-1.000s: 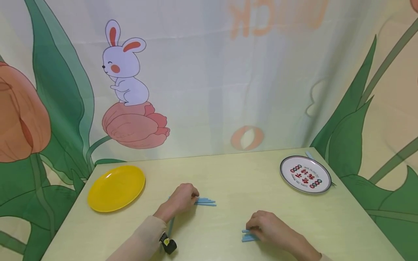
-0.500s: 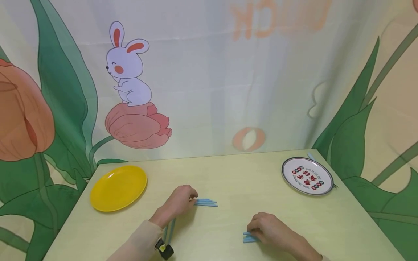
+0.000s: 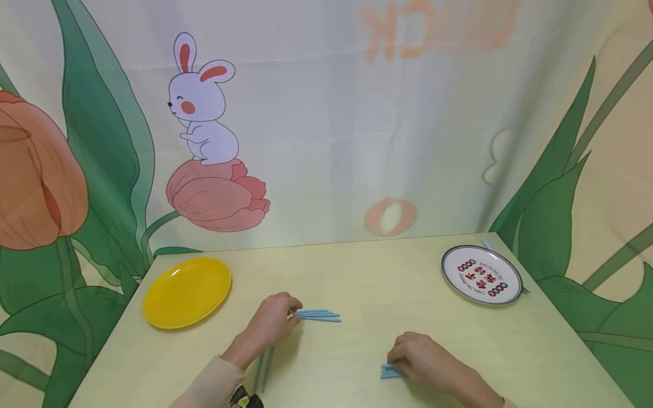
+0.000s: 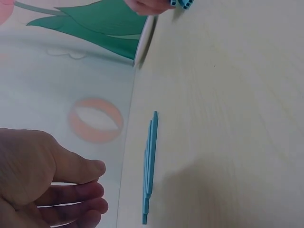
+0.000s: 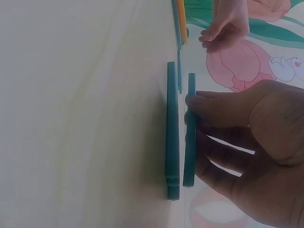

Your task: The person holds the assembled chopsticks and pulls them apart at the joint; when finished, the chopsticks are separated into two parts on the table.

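Right hand (image 3: 425,361) pinches blue stick (image 5: 190,147), more sticks (image 5: 172,133) beneath fingers (image 5: 224,151); left hand (image 3: 272,318), fingers loosely together, clear of bundle (image 4: 151,156).

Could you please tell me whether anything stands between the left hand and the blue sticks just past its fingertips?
Nothing visible does. In the left wrist view, only an open gap separates the left hand from the blue sticks; the yellow plate and white plate lie well aside.
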Motion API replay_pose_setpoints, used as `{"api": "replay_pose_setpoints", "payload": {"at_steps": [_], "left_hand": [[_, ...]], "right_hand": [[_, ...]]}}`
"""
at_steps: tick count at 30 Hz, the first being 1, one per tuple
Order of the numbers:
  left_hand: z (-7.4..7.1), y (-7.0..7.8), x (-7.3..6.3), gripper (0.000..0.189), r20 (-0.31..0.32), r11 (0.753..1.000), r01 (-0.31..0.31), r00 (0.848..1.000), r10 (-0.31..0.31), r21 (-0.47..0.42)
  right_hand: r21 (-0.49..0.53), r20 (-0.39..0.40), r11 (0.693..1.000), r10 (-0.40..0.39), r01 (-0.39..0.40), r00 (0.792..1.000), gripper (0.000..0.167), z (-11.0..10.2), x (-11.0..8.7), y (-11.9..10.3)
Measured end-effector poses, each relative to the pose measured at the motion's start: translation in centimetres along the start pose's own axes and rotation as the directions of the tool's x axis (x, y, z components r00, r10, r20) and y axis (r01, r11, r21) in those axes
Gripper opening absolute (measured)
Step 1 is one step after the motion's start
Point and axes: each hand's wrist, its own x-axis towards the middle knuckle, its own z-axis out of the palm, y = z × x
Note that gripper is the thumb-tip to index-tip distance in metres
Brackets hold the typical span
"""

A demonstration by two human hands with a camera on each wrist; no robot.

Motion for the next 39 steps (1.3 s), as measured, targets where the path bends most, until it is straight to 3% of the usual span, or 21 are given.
{"api": "replay_pose_setpoints", "payload": {"at_steps": [10, 21, 31, 39], "left_hand": [[-0.1, 0.5, -2.3, 0.02, -0.063, 1.0, 0.012, 0.998, -0.01, 0.027], [0.3, 0.8, -5.8, 0.023, -0.099, 0.99, 0.134, 0.987, -0.128, 0.053], [1.0, 0.2, -7.3, 0.024, -0.045, 0.971, 0.233, 0.972, -0.231, 0.056], [1.3, -0.4, -7.3, 0.024, 0.02, 0.933, 0.351, 0.935, -0.353, 0.082]], "right_hand": [[-0.001, -0.012, 1.0, -0.005, 0.005, 1.0, 0.011, 0.3, -0.2, 0.1], [0.02, 0.026, 1.0, 0.023, -0.024, 0.999, 0.011, 0.1, -0.2, 0.2], [0.01, 0.04, 1.0, 0.016, -0.016, 0.999, 0.011, 0.0, -0.1, 0.3], [0.014, 0.044, 1.0, 0.027, -0.028, 0.999, 0.011, -0.1, -0.1, 0.4]]}}
